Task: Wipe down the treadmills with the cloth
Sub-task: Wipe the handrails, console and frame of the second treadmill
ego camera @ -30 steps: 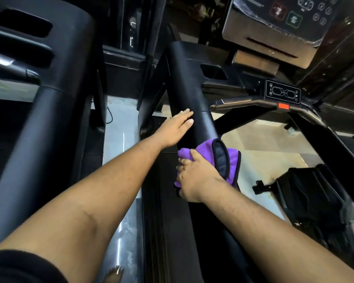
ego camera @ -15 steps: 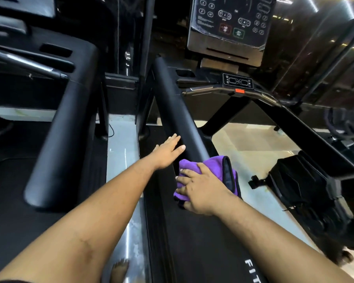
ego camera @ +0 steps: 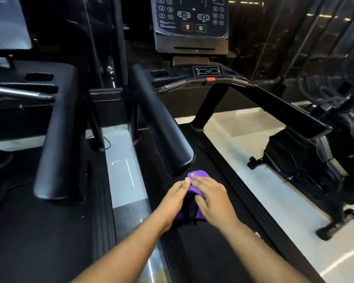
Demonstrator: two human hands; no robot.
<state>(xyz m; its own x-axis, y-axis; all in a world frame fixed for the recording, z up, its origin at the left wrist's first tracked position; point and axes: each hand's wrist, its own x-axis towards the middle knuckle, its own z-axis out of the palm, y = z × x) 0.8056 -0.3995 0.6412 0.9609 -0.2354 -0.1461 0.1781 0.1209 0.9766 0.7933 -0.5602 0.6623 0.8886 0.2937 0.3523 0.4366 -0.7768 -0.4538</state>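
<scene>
- Cloth point(ego camera: 198, 175), purple with a dark trim, sits bunched between both hands just below the rounded end of the treadmill's left handrail point(ego camera: 161, 127), over the running belt point(ego camera: 208, 252).
- Left hand point(ego camera: 175, 203): fingers curled against the cloth's left side, gripping it.
- Right hand point(ego camera: 214, 199): fingers spread flat, pressing on top; no clear wrap.
- Console point(ego camera: 190, 23) at 12 o'clock and right handrail point(ego camera: 278, 105) at 2 o'clock look not yet reached.
- Risk: the bunched wad gives small contact, so likely streaks and missed strips.
- Risk: loose grip while refolding could drop the cloth onto the belt.
</scene>
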